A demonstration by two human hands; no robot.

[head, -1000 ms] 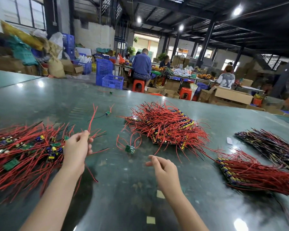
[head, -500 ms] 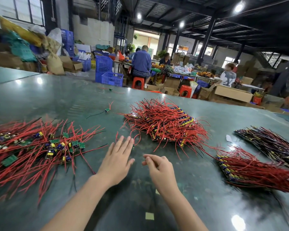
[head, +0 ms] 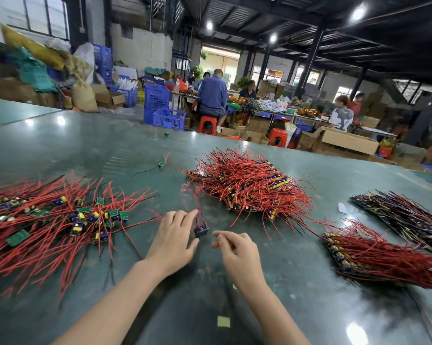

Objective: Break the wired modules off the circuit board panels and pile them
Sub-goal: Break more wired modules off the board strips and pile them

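Note:
A small wired module (head: pixel 201 230) with curling red leads lies on the green table (head: pixel 284 282) just in front of me. My left hand (head: pixel 174 236) reaches over it with fingers nearly straight, the index finger touching its leads. My right hand (head: pixel 237 249) hovers just right of it, fingers curled in, thumb against the index finger, holding nothing visible. A loose pile of separated modules (head: pixel 60 220) with red wires spreads at the left. A stack of panels (head: pixel 247 190) bristling with red wires sits ahead, and a second stack of panels (head: pixel 374 252) lies at the right.
A stack with dark wires (head: pixel 409 215) lies far right, with a white scrap (head: pixel 343 207) beside it. One stray module (head: pixel 162 165) sits further back and a paper square (head: pixel 223 321) near me. Beyond the table are blue crates, cartons and seated people.
My left hand left the pile at the left, dropping its module there, and swung right to the single module in front. My right hand stayed almost in place.

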